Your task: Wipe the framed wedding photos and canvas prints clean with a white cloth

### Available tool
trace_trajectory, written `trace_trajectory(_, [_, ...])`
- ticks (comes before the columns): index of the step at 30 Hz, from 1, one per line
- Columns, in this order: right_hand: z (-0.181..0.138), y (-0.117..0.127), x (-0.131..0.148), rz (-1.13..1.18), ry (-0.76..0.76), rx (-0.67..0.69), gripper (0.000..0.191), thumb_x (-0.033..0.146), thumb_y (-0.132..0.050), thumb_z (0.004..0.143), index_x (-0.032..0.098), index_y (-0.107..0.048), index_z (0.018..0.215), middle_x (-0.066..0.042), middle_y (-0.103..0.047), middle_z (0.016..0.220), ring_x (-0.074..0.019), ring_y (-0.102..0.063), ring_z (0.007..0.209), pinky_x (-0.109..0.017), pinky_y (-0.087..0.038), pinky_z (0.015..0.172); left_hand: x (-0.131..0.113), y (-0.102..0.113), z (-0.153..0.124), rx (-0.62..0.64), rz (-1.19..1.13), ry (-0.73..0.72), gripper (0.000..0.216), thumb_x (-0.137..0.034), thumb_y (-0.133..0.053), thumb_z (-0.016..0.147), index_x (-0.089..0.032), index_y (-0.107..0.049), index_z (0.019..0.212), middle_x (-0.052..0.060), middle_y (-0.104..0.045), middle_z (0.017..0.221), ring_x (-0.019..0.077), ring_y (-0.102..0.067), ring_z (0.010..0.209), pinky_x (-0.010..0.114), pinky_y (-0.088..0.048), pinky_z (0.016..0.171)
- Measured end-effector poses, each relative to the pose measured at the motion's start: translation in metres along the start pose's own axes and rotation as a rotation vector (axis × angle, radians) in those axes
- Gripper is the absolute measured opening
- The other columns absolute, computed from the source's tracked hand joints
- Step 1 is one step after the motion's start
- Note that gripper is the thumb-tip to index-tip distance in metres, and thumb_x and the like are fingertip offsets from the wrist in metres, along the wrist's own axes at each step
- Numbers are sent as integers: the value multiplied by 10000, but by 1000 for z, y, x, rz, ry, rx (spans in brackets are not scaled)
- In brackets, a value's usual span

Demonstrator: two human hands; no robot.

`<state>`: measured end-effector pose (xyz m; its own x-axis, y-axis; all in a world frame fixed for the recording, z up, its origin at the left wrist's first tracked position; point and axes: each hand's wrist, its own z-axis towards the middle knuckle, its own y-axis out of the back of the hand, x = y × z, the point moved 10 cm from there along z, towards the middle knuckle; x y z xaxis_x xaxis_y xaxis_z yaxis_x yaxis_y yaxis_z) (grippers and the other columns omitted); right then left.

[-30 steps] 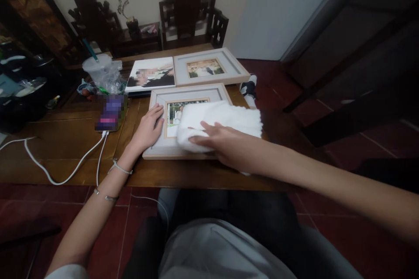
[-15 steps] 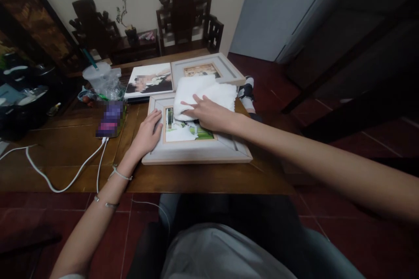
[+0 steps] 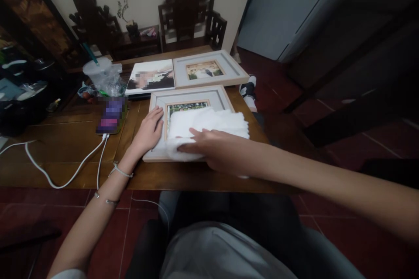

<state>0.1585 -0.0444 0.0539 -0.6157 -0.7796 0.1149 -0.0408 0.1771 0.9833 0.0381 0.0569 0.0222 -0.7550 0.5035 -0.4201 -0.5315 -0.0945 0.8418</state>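
No legible text, label or number on anything.

Left hand flat, fingers together; right hand palm-down, outstretched.

the right hand lies flat on a white cloth, pressing it onto the near picture frame. just left of it, the left hand rests open on the frame's left edge.
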Motion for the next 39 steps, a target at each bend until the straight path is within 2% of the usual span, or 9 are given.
trace_trajectory(4, [33,-4,-41,-127,-12,-157,745,-85,-424,791,162,-516,1487,-150,-399,1615,-383,-375,1453,-541,-405,1092,1,-3,0,23,-22,0,444,-221,-419,984,-146,-599,1383,141,-567,1504,291,-439,1475,563,-328,1236])
trace_trajectory(8, [67,13,-86,-213,-108,-270,781,-110,-284,842,174,-414,1558,-104,-214,1694,-439,-238,1502,-700,-335,1092,1,-3,0,40,-21,6,441,-218,-415,990,-119,-595,1380,171,-546,1516,290,-426,1483,550,-313,1244])
trace_trajectory(11, [86,16,-99,-214,-165,-222,777,-100,-270,865,210,-413,1564,-71,-191,1702,-486,-177,1507,-787,-288,1071,1,-2,0,32,-6,10,437,-224,-419,991,-108,-602,1370,175,-556,1505,287,-436,1477,530,-322,1245])
trace_trajectory(15, [82,4,-83,-189,-160,-103,802,-120,-283,838,217,-455,1545,-78,-252,1687,-507,-206,1490,-787,-320,1053,1,-2,1,17,-18,4,440,-204,-425,983,-124,-594,1381,158,-569,1497,279,-441,1474,539,-334,1237])
trace_trajectory(20, [39,-8,-37,-99,-79,69,814,-108,-390,781,251,-519,1500,-77,-288,1675,-498,-348,1433,-727,-433,997,2,-1,0,-4,-31,13,434,-191,-432,968,-138,-611,1360,144,-581,1489,279,-459,1462,546,-337,1236])
trace_trajectory(25, [2,4,17,-10,29,163,646,-66,-446,826,256,-661,1343,-83,-600,1462,-330,-605,1260,-458,-532,986,3,-1,0,-8,-7,23,460,-172,-380,960,-90,-614,1348,166,-575,1489,264,-461,1461,493,-330,1249])
trace_trajectory(28, [-2,6,32,19,42,146,607,-46,-467,833,251,-674,1320,-86,-629,1425,-330,-615,1252,-439,-553,955,3,1,0,-31,-39,24,445,-192,-364,977,-147,-629,1332,130,-597,1477,256,-477,1450,511,-328,1246])
trace_trajectory(33, [25,-5,12,-80,-68,76,728,-26,-457,836,304,-541,1478,-52,-344,1658,-476,-353,1449,-648,-459,1039,3,12,-4,-126,-153,71,461,-316,-302,1045,-157,-530,1413,164,-579,1486,265,-530,1402,510,-399,1190])
trace_trajectory(39, [92,14,-48,-132,-223,-95,638,-19,-340,916,222,-561,1464,-120,-309,1666,-496,-182,1506,-804,-318,1043,-4,23,-8,-191,-201,75,505,-470,-279,1073,-205,-420,1479,161,-528,1531,261,-507,1420,487,-381,1197])
